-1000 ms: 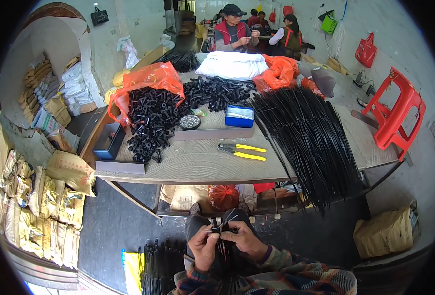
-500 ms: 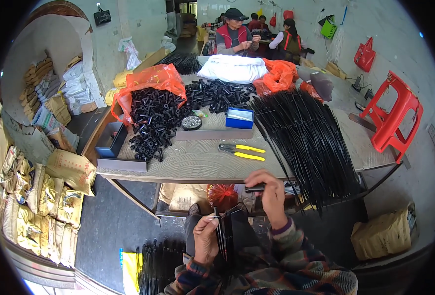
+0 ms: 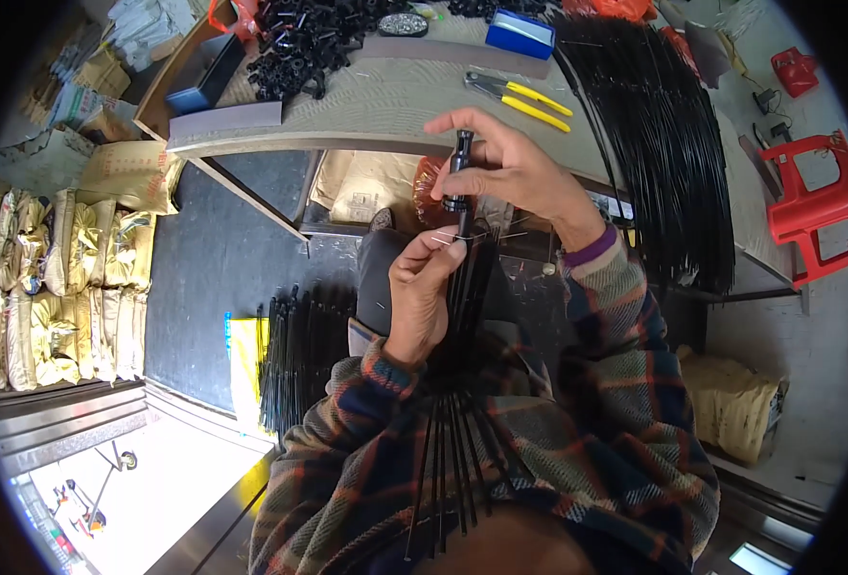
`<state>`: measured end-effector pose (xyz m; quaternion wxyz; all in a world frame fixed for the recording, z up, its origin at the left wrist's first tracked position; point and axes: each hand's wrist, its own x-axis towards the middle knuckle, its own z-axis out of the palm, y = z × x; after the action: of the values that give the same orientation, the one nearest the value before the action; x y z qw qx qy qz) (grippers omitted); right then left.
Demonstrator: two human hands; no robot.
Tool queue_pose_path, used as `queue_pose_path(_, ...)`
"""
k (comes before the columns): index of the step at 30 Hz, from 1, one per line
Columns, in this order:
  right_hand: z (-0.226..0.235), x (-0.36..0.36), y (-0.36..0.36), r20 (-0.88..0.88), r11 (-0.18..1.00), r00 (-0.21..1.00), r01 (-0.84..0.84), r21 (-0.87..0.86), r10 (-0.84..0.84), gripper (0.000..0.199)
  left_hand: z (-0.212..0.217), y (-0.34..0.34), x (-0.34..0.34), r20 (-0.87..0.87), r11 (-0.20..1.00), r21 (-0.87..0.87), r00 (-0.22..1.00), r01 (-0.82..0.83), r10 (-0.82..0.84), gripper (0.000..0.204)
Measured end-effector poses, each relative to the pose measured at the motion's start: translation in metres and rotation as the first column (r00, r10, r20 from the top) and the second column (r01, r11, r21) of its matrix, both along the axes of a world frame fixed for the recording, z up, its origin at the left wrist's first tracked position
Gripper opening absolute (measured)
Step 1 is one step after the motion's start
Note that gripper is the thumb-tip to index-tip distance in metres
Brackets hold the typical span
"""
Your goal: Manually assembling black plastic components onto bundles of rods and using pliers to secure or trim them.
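My left hand [image 3: 420, 299] is closed around the upper part of a thin black rod [image 3: 466, 226], above my lap. Thin silvery pins show crosswise by its fingertips, too fine to make out fully. My right hand [image 3: 529, 172] pinches a black tubular plastic fitting [image 3: 461, 163] between thumb and fingers, with the index finger stretched out. The fitting stands upright over the rod's top end, its lower rim meeting the rod. More black rods [image 3: 454, 436] lie across my lap, their ends fanned toward my body.
On the table [image 3: 414, 110] lie yellow-handled pliers [image 3: 520, 101], a heap of black fittings [image 3: 299, 53], a blue box [image 3: 522, 34], a round dish [image 3: 403, 25] and a large rod bundle [image 3: 668, 153]. A red stool [image 3: 815, 206] stands right. More rods [image 3: 299, 355] and stacked sacks [image 3: 69, 287] are left.
My right hand has brought the black fitting from apart, right of the rod, onto the rod's top end. The view has tilted downward, so the far people have left the picture.
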<state>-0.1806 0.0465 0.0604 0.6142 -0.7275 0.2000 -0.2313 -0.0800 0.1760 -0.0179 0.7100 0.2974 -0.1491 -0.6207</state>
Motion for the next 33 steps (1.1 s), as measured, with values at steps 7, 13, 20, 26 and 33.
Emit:
queue_pose_path(7,0.001,-0.006,0.010,-0.046,0.999,0.998,0.041,0.003,-0.041,0.044,0.000,0.003,-0.003,0.024,1.000,0.021,1.000,0.002,-0.003,0.013)
queue_pose_path(13,-0.016,-0.005,0.006,-0.042,0.999,0.999,0.010,-0.033,-0.011,0.042,-0.005,0.004,-0.001,0.045,0.998,-0.013,0.997,-0.056,0.057,0.017)
queue_pose_path(20,-0.010,-0.005,0.011,-0.194,0.952,0.976,0.037,-0.304,-0.100,0.039,0.001,0.000,-0.002,0.037,0.998,-0.015,0.998,-0.056,0.056,0.022)
queue_pose_path(26,-0.011,0.002,0.015,-0.210,0.884,0.965,0.040,-0.466,-0.155,0.038,-0.009,0.002,-0.003,0.101,0.990,-0.009,0.985,-0.139,0.139,0.026)
queue_pose_path(33,-0.015,0.000,0.008,-0.028,0.958,1.000,-0.007,-0.287,-0.001,0.041,-0.002,0.004,-0.007,0.052,0.991,-0.017,0.989,-0.135,0.136,0.023)
